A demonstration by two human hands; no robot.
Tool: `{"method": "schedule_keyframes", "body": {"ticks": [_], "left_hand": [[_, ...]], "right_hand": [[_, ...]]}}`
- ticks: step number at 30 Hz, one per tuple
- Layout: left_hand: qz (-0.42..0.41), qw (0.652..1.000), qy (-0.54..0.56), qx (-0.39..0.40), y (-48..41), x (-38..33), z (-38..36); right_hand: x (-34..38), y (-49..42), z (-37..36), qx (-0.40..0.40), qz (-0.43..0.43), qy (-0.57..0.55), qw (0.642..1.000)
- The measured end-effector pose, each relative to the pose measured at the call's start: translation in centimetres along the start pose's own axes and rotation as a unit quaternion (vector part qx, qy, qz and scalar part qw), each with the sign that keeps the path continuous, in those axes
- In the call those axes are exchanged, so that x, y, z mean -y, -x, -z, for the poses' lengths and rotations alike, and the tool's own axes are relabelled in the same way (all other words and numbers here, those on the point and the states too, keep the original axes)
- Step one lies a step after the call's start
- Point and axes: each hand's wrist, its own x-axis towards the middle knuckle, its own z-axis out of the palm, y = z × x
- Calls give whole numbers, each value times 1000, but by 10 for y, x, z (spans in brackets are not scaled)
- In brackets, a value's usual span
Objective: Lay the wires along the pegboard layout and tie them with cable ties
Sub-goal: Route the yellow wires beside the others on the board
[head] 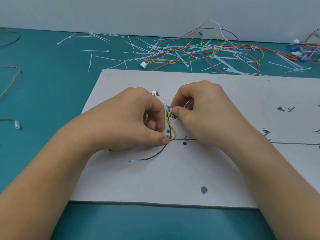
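Observation:
A grey layout board lies on the teal mat, marked with black lines, dots and short pegs. A yellow wire and a black wire run together near the board's middle. The black wire curves down left to a small clear terminal. My left hand pinches the wires where they bend, thumb tip on the board. My right hand pinches the wires' upper end at a small white connector. Fingers hide part of both wires.
Several loose white cable ties lie scattered on the mat behind the board. A tangle of red, yellow, black and white wires with a white plug sits back right. More wires and a clear terminal lie at far left.

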Motion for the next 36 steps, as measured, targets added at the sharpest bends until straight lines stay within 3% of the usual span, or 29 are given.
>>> {"method": "schedule_keyframes", "body": {"ticks": [19,27,36], "left_hand": [[-1,1000,-3,-3,-1,3,-2],[1,1000,-7,-3,-1,4,-1],[-4,1000,0,-7,-1,4,0]], "right_hand": [[4,6,14,68,6,-20,997],[2,2,7,-24,2,-59,998],[3,1,1,-24,-4,-32,999]]}}
